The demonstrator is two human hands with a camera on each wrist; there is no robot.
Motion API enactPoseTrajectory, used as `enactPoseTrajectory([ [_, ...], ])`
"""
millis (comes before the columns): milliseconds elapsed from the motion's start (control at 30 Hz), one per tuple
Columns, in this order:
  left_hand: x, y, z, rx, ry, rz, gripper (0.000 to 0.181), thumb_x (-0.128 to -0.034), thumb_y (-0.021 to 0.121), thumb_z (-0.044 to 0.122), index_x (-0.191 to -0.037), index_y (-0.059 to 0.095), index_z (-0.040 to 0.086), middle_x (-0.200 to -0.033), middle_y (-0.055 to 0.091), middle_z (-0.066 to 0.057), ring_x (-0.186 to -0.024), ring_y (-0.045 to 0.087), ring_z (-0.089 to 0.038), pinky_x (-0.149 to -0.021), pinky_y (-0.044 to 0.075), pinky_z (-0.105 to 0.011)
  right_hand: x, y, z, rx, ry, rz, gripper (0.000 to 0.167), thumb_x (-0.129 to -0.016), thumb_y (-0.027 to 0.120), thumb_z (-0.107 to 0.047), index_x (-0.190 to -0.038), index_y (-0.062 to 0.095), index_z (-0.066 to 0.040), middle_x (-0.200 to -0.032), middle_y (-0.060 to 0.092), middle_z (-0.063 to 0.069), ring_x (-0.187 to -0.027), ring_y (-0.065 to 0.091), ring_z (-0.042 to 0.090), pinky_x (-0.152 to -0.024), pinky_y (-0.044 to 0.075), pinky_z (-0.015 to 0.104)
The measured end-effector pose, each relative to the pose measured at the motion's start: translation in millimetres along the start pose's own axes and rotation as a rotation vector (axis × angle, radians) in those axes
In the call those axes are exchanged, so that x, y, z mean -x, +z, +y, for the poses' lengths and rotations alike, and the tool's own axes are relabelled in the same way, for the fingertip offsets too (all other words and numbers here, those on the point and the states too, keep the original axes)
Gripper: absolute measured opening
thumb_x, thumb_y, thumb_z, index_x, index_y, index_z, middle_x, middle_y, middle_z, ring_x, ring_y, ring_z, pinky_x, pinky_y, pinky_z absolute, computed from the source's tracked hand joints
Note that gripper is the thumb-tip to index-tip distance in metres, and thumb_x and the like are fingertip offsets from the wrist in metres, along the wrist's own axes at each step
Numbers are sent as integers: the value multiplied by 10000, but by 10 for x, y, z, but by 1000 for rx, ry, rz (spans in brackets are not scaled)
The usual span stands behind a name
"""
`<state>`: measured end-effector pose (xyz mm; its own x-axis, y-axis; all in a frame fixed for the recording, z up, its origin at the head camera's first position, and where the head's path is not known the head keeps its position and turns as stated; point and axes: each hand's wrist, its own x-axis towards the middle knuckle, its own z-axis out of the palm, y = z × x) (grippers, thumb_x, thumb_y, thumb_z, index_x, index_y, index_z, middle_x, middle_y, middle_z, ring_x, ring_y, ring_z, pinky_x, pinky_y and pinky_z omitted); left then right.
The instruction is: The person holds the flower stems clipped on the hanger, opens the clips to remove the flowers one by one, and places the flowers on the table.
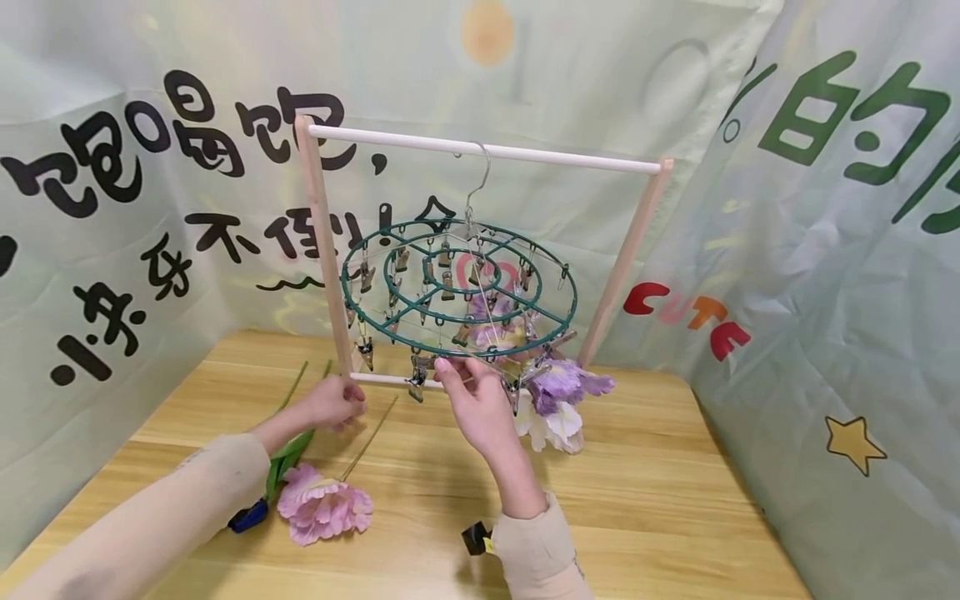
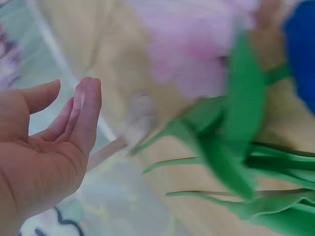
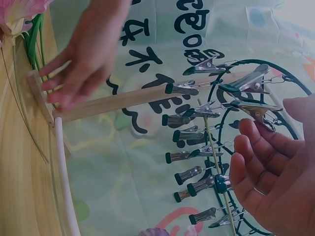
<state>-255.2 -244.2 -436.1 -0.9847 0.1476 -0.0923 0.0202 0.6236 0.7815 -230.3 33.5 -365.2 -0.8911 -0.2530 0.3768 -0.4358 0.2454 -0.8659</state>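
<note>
A round green clip hanger (image 1: 459, 323) hangs by its metal hook from the white top bar of a wooden stand (image 1: 318, 217). Metal clips dangle from its rings. My right hand (image 1: 483, 412) is at the hanger's front rim, thumb and fingertips pinching a metal clip (image 3: 253, 107). Purple (image 1: 558, 385) and white (image 1: 551, 425) artificial flowers hang at the hanger's right side. Near the stand's lower left corner, my left hand (image 1: 337, 402) is held over the table with loosely bent fingers and an empty palm, as the left wrist view shows.
On the wooden table (image 1: 637, 500) lie a pink artificial flower (image 1: 324, 508) and a blue one (image 1: 249, 517) with green leaves (image 2: 241, 108), below my left forearm. A small black object (image 1: 475, 538) is by my right sleeve. Printed cloth (image 1: 750, 250) surrounds the table's back and sides.
</note>
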Motion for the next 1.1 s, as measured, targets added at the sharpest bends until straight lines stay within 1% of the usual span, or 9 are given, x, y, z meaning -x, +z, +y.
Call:
enactPoseTrajectory([
  [133, 5, -97, 191, 68, 31, 24, 207, -995, 633, 26, -1130, 614, -130, -959, 679, -226, -849, 694, -384, -696, 653, -451, -5, -14, 24, 16, -12, -7, 406, -1076, 563, -426, -1186, 738, -77, -1041, 738, 38, -902, 671, 177, -768, 577, 357],
  [267, 31, -144, 433, 107, 84, 77, 243, -1012, 635, 47, -1170, 612, -136, -990, 702, -224, -903, 703, -379, -744, 658, -428, -8, -35, 29, 36, -11, 6, 425, -1078, 544, -452, -1195, 752, -101, -1030, 738, 27, -896, 668, 177, -769, 578, 379],
  [533, 199, -100, 851, 168, 139, 215, 250, -1012, 599, -2, -1242, 648, -89, -1091, 734, -225, -924, 733, -303, -786, 654, -359, -19, -35, 52, 26, 15, 46, 449, -1077, 543, -455, -1205, 747, -76, -1046, 758, 68, -915, 684, 239, -751, 557, 382],
  [667, 247, 21, 964, 242, 168, 270, 277, -1012, 536, -65, -1265, 646, -93, -1148, 728, -245, -968, 731, -352, -802, 654, -352, -34, -28, 82, 20, 25, 131, 346, -1065, 579, -392, -1148, 736, -96, -1006, 742, 104, -907, 664, 210, -741, 531, 380],
  [733, 231, 112, 996, 311, 173, 286, 297, -1004, 516, -100, -1272, 644, -99, -1179, 713, -272, -991, 724, -366, -811, 653, -351, -48, -31, 116, 9, 31, 180, 279, -1058, 594, -341, -1150, 710, -105, -981, 716, 101, -902, 636, 192, -761, 519, 364],
  [867, 169, 305, 1050, 487, 169, 320, 292, -1019, 504, -104, -1278, 638, -106, -1212, 691, -292, -959, 722, -269, -826, 647, -318, -87, -35, 179, -57, -4, 253, 192, -1056, 600, -229, -1151, 645, -69, -978, 639, 82, -904, 577, 189, -829, 504, 347],
  [967, 120, 446, 1105, 607, 166, 376, 236, -1038, 561, -40, -1251, 639, -108, -1179, 697, -286, -890, 712, -158, -804, 642, -273, -116, -37, 216, -107, -16, 257, 216, -1068, 589, -211, -1196, 587, -37, -1112, 607, 133, -1055, 603, 262, -980, 510, 419],
  [1033, 82, 533, 1146, 681, 165, 430, 221, -1032, 613, 0, -1221, 644, -111, -1093, 721, -252, -846, 712, -114, -788, 644, -262, -107, -50, 212, -81, 80, 255, 379, -1077, 572, -331, -1352, 533, -73, -1291, 605, 225, -1226, 592, 377, -1106, 464, 524],
  [1100, 44, 613, 1187, 737, 153, 483, 229, -1025, 638, 23, -1225, 654, -86, -1084, 731, -225, -850, 717, -107, -784, 642, -258, -95, -65, 212, -40, 160, 252, 539, -1070, 554, -439, -1495, 416, -138, -1497, 486, 269, -1371, 492, 470, -1193, 373, 586],
])
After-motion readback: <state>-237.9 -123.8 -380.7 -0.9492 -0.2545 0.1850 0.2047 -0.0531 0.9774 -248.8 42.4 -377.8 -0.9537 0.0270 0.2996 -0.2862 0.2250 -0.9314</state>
